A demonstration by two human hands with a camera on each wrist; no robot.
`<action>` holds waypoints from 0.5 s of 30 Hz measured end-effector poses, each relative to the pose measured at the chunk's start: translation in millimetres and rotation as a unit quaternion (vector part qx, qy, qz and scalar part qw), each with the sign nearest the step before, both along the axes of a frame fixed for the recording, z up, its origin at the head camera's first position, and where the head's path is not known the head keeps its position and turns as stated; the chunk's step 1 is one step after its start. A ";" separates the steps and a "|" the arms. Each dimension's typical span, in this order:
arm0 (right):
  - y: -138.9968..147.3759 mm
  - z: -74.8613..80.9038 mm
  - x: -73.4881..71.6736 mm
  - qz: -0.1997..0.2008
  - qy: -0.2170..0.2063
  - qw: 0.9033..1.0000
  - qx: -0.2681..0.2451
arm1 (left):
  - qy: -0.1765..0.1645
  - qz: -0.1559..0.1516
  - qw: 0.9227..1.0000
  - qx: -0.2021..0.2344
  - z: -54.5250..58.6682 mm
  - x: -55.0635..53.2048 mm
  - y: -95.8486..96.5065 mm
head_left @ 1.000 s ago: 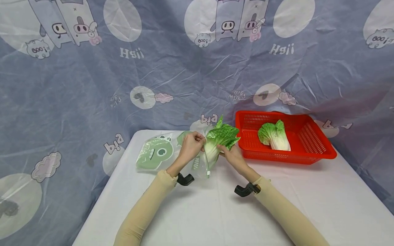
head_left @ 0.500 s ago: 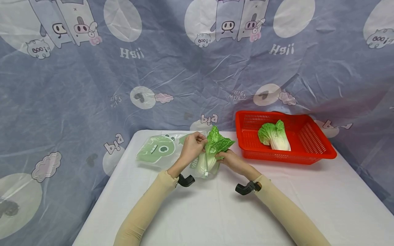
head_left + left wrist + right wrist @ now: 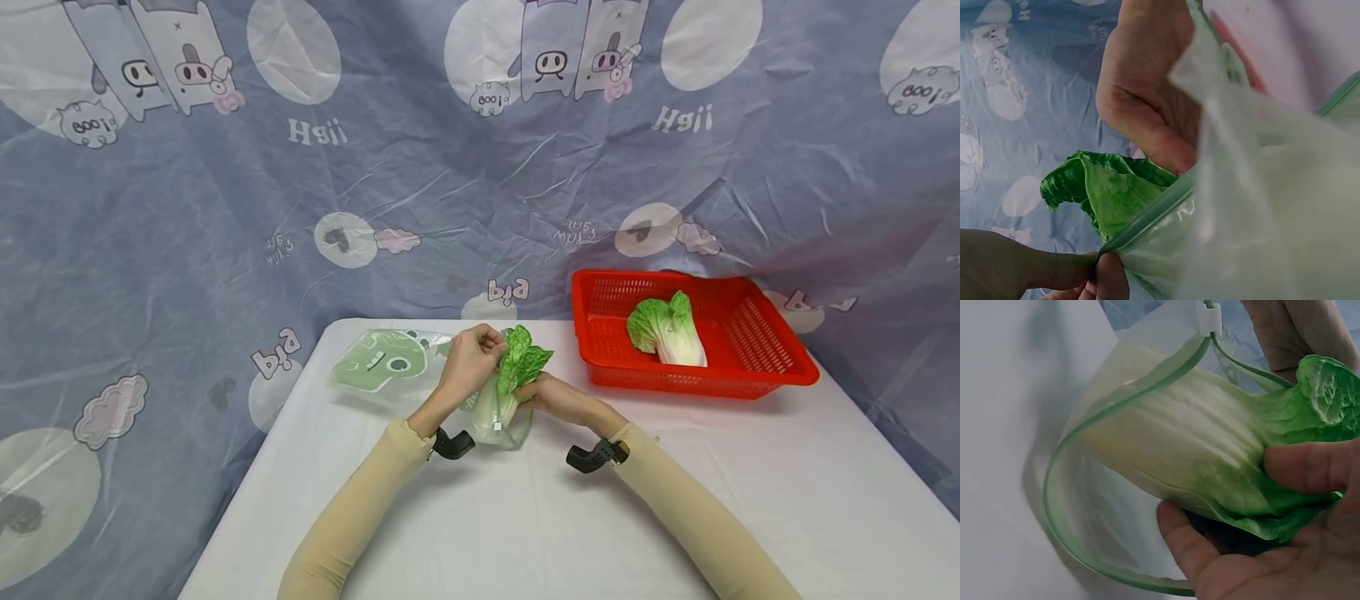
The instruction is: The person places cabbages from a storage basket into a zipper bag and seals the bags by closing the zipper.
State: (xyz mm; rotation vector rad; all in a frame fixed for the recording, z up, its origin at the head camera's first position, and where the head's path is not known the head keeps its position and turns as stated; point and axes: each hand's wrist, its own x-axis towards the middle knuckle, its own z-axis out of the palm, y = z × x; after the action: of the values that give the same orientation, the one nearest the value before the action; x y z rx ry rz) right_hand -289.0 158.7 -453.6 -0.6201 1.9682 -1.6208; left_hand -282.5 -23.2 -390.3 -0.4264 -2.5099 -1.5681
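Note:
A small napa cabbage (image 3: 525, 360) has its white base inside a clear zip bag (image 3: 517, 435), and its green leaves stick out of the mouth. My left hand (image 3: 471, 362) pinches the bag's green zip edge between thumb and fingers, as the left wrist view shows. My right hand (image 3: 558, 398) grips the cabbage at the bag's mouth; in the right wrist view the thumb lies on the leaves and fingers are underneath. There the green zip rim (image 3: 1054, 487) loops wide around the base, with a white slider (image 3: 1210, 319) at one corner.
A flat clear bag with a green cartoon monster (image 3: 390, 362) lies on the white table (image 3: 495, 533) at left. To the right stands a red perforated basket (image 3: 690, 383) holding another napa cabbage (image 3: 678, 337). A printed grey-blue cloth (image 3: 420, 167) hangs behind.
The cabbage has moved down and left, its base sliding into the zip bag. My right hand has come along with it, while the left hand stays almost in place.

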 end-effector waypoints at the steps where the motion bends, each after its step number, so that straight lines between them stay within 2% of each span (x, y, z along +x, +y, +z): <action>1: -0.3 0.3 0.4 0.003 0.001 1.000 0.004 | 0.005 0.004 1.000 -0.007 -0.5 -0.2 -0.2; 7: 1.7 6.1 3.3 -0.008 0.019 0.999 0.047 | 0.035 0.034 0.998 -0.038 -2.3 -4.5 0.5; 13: -1.3 8.9 6.0 0.007 0.005 0.999 0.048 | 0.034 0.020 0.999 -0.037 -1.4 0.1 2.5; 14: -2.4 8.8 6.3 0.018 0.033 0.997 0.061 | 0.035 0.015 0.999 -0.035 -0.9 1.4 3.3; 15: -3.8 8.7 6.8 0.019 0.034 0.997 0.064 | 0.035 0.010 0.999 -0.036 -0.4 2.5 4.1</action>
State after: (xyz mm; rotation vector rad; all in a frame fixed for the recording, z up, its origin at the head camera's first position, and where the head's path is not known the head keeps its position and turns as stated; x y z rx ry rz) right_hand -282.2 154.8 -444.9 -0.6661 2.0775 -1.4557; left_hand -280.0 -19.1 -390.6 -0.4555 -2.5141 -1.4340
